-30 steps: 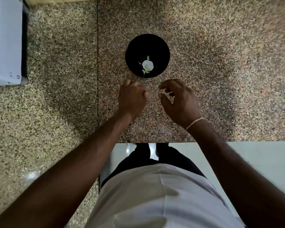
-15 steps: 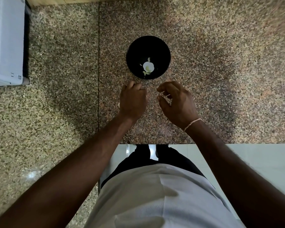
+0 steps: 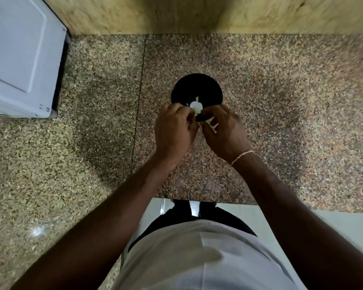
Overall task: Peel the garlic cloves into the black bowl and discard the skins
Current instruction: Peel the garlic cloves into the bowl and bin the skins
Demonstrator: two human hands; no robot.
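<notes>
Mid-frame, your left hand (image 3: 174, 130) and right hand (image 3: 224, 132), fingers curled, meet over the black bowl's (image 3: 197, 88) near rim; pale garlic (image 3: 195, 105) lies inside.

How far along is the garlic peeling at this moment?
Done: one pale piece of garlic with a few skin bits lies in the black bowl. In hand: the left hand and right hand meet at the bowl's near rim, fingers curled together as if working something small; what they hold is hidden. Left: no heap of unpeeled cloves or skins shows on the granite counter, so the remainder cannot be judged.
</notes>
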